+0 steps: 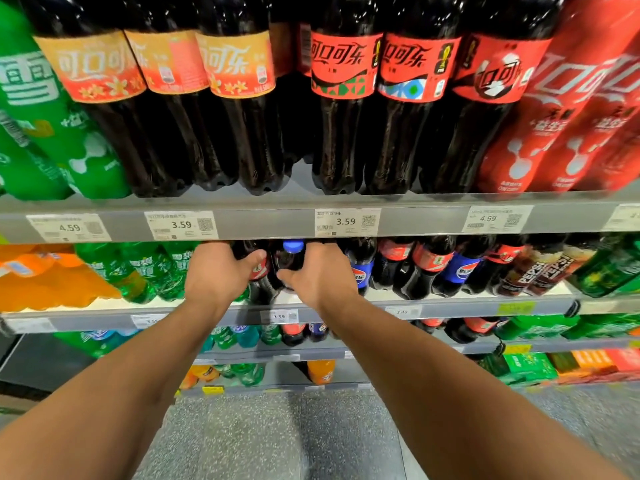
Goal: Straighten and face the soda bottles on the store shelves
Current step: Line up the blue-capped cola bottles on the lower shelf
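Observation:
Both my hands reach into the second shelf [450, 308] from the top of the view. My left hand [221, 271] wraps a dark cola bottle with a red label [259, 271]. My right hand [320, 275] grips a dark bottle with a blue cap [290, 256] right beside it. The two bottles touch each other. To the right stand a blue-label Pepsi bottle [362, 271] and more red-label cola bottles [429, 261]. Both hands hide most of the labels on the held bottles.
The upper shelf [263, 220] carries big cola bottles [343, 98], green Sprite bottles [45, 109] on the left and red bottles [554, 116] on the right. Orange soda [45, 278] and small green bottles [145, 271] fill the left. Lower shelves hold more drinks. Speckled floor [284, 434] lies below.

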